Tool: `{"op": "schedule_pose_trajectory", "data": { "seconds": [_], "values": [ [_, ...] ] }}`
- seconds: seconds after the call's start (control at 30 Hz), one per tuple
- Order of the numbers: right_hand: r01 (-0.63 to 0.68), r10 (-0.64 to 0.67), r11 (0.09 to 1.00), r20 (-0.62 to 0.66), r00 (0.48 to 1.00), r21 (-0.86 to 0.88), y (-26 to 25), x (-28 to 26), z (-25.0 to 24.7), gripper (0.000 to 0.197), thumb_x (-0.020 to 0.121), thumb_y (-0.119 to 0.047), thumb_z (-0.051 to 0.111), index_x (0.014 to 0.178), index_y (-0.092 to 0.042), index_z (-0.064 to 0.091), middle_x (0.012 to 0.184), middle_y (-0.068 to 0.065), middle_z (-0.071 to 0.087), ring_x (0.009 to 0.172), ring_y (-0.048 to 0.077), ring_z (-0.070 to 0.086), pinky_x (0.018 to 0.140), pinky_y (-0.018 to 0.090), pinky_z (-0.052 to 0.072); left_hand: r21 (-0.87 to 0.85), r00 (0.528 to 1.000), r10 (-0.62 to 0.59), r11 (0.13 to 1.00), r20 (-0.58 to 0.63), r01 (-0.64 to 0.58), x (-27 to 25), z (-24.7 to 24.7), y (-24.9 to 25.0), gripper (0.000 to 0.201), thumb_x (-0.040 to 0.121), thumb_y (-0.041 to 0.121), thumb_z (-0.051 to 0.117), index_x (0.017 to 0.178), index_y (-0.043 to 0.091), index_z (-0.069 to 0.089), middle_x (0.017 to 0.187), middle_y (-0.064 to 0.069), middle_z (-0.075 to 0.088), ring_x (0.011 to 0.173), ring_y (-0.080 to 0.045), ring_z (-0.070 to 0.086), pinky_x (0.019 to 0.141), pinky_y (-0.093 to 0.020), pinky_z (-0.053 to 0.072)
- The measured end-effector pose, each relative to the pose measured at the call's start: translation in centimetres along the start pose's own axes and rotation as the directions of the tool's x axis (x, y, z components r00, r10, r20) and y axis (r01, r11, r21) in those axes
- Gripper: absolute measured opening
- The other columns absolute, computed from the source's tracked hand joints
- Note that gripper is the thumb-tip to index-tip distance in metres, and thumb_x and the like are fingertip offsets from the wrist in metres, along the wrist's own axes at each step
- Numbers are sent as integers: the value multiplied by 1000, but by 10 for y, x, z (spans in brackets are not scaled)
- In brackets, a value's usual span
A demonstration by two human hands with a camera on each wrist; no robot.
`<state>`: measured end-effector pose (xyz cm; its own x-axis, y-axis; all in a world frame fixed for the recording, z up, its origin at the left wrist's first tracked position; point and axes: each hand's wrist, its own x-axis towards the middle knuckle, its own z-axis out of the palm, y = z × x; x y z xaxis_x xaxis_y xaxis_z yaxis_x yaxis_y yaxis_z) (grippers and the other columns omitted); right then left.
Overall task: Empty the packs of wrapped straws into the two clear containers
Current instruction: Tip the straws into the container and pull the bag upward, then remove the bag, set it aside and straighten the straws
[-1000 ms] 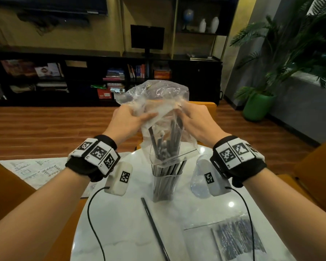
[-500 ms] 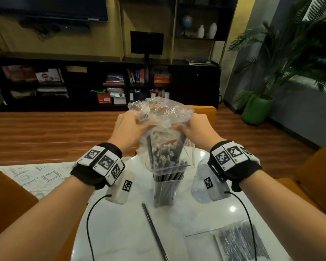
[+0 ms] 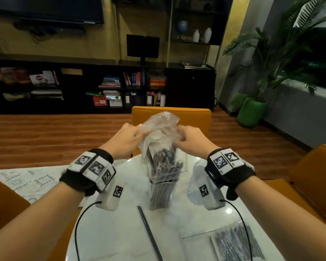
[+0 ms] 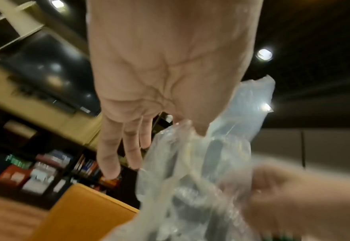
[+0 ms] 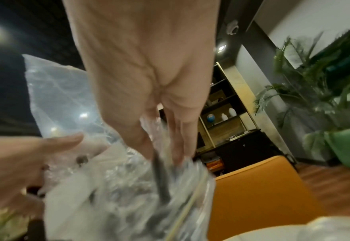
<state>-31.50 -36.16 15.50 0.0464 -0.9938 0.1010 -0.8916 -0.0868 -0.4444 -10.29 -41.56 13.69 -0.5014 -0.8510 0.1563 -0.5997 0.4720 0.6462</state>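
Observation:
A clear plastic pack [image 3: 161, 129] hangs mouth-down over a clear container [image 3: 163, 193] packed with dark wrapped straws [image 3: 166, 162]. My left hand [image 3: 129, 137] grips the crumpled pack on its left side; my right hand [image 3: 189, 138] pinches its right side. The pack [image 4: 192, 171] shows beside my left fingers [image 4: 110, 156] in the left wrist view, and the pack [image 5: 116, 187] fills the right wrist view under my right fingers [image 5: 178, 138]. A second clear container [image 3: 195, 182] lies partly hidden behind my right wrist. One loose straw [image 3: 149, 232] lies on the white table [image 3: 109, 232].
A full pack of straws [image 3: 233, 245] lies at the table's front right. Orange chairs [image 3: 170, 114] surround the table. A printed sheet [image 3: 28, 180] lies at left. Shelves and a potted plant [image 3: 252, 110] stand farther back.
Both hands have come down with the pack and bunched its top tighter; the straws have slid lower into the container.

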Motion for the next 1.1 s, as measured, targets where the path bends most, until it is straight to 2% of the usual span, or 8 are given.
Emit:
{"op": "schedule_pose_trajectory", "data": {
  "seconds": [0.17,0.33,0.5,0.6,0.77,0.93,1.03,1.1],
  "values": [
    [39,-35,999,-198,980,16,-2,1,2,25,96,-6,50,118,-4,63,104,8,61,97,23,57,77,19,40,-152,919,-93,988,-384,36,-3,-12,7,15,85,6,66,74,11,74,76,-8,74,71,-19,64,64,-34,53],
    [31,-32,999,-221,975,-10,-6,8,-1,19,95,-3,47,80,-8,57,70,-2,50,72,21,50,51,14,29,21,916,-115,991,-384,133,-5,-19,2,41,83,57,65,59,24,57,72,-1,61,67,-19,57,61,-35,45],
    [52,-13,993,-335,942,106,-3,10,-8,19,97,-5,47,85,-5,62,71,-3,53,62,9,46,53,15,31,-270,989,-134,956,-65,112,-9,-42,4,70,79,38,77,139,27,45,120,8,62,106,-11,62,83,-30,52],
    [43,35,982,-402,915,183,-4,9,-14,20,96,-7,47,82,-3,60,68,-3,52,64,14,48,54,23,35,-358,975,-187,924,-120,133,-11,-47,2,58,78,28,80,130,22,55,119,-4,65,107,-24,64,82,-41,57],
    [9,22,995,-322,946,95,-10,9,-15,8,89,-1,52,83,-6,56,76,0,55,67,13,49,53,17,33,-379,913,-188,925,-362,40,-10,-39,5,26,78,17,76,84,-5,62,82,-16,68,74,-27,65,70,-40,56],
    [-128,117,989,-136,984,-75,-9,7,-29,8,88,-2,56,94,-3,61,87,6,56,87,24,54,71,30,43,-228,992,-108,969,-64,91,-11,-45,10,12,77,9,80,84,14,71,90,-3,73,81,-15,65,72,-26,54],
    [-23,24,1000,157,987,-9,-13,-4,-32,68,78,-23,73,140,-20,43,124,4,48,117,20,41,100,44,38,-334,987,-97,941,-132,48,-8,-42,7,10,82,9,74,91,11,72,96,0,71,84,-13,65,75,-26,56],
    [-12,15,1000,160,987,-19,-19,-7,-27,59,74,-43,73,129,-32,54,122,-1,50,118,22,44,103,54,34,-258,959,-35,965,-283,-41,-3,-35,6,8,85,10,72,93,12,71,94,2,71,84,-11,66,77,-29,56]
  ]
}}
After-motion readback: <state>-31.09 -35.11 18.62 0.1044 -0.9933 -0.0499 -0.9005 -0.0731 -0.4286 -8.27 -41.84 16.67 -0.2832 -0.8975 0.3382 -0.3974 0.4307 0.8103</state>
